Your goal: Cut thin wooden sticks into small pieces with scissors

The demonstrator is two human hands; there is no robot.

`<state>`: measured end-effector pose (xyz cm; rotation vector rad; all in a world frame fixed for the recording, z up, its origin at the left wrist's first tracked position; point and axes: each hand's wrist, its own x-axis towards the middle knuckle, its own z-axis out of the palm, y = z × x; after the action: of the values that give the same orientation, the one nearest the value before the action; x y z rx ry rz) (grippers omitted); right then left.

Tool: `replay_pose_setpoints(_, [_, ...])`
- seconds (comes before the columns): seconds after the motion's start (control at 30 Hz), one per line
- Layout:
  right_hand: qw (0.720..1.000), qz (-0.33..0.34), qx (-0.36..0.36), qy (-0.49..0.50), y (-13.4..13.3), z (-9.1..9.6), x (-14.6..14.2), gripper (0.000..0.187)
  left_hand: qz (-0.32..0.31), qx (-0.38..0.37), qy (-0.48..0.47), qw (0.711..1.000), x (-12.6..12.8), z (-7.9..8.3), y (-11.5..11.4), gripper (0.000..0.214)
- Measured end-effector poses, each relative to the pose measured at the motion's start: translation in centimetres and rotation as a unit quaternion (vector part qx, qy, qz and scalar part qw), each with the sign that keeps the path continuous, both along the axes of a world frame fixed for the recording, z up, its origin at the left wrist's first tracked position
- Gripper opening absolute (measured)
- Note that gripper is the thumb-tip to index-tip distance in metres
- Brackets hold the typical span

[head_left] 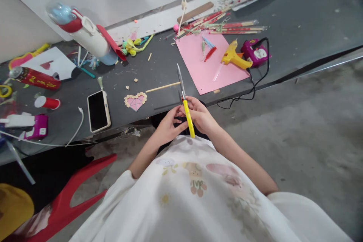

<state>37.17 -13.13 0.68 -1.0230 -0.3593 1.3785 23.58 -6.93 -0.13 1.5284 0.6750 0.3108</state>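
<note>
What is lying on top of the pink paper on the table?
A yellow glue gun, a clear glue stick and small red and blue scraps lie on the pink paper. Whatever is beneath the sheet is covered.

Soft, even daylight gives faint shadows and no harsh glare, while wide-angle distortion bends and blurs the frame's edges.

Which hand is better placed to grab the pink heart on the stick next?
Left, probably. The left hand is nearer the pink heart, which lies on its side, while the right hand is wrapped around the yellow scissors.
</note>
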Motion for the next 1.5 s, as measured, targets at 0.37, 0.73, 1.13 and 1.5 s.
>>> replay_pose_setpoints(0.37, [1.000,0.008,0.010,0.009,0.3,-0.1,-0.9,0.055,0.019,-0.101,-0.024,0.994,1.7,-2.0,-1.0,0.071])
replay_pose_setpoints(0.73, [0.999,-0.001,-0.026,0.020,0.0,-0.4,-1.4,0.055,0.080,-0.079,-0.035,0.993,2.0,-3.8,-1.8,0.070])
replay_pose_setpoints(1.13, [0.999,0.002,-0.031,0.006,-0.1,-1.1,-1.5,0.050,0.080,-0.105,-0.069,0.989,1.9,-4.5,-2.1,0.069])
replay_pose_setpoints(1.5, [0.988,0.023,-0.035,-0.149,-0.9,-1.1,0.6,0.053,-0.020,0.031,0.038,0.999,-1.1,-0.8,0.5,0.051])
